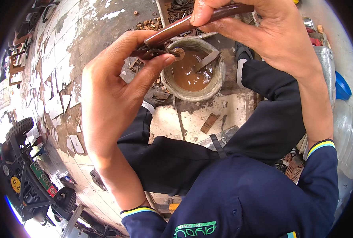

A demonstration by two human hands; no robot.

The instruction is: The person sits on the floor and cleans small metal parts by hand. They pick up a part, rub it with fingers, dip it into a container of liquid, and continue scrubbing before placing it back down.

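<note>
My left hand (117, 80) grips the lower end of a glossy, wet-looking dark brown bar (172, 30); its exact kind and material are unclear. Beside my left thumb, a small round metal disc (180, 54) sits at the end of a dark fitting under the bar. Higher up, my right hand (253, 32) pinches the same bar between fingers and thumb. Below both hands stands a worn round bucket (191, 98) of murky brown water (188, 78). A flat dark strip (206, 62) leans in it against the rim. My fingers partly hide the bar.
Rusty bolts and small metal parts (181, 12) lie beyond the bucket. A rusty flat plate (210, 123) rests between my legs. Broken tile pieces (56, 107) litter the floor. At left is an off-road vehicle (30, 175); at right, a blue funnel-like object (342, 86) and a metal container (325, 62).
</note>
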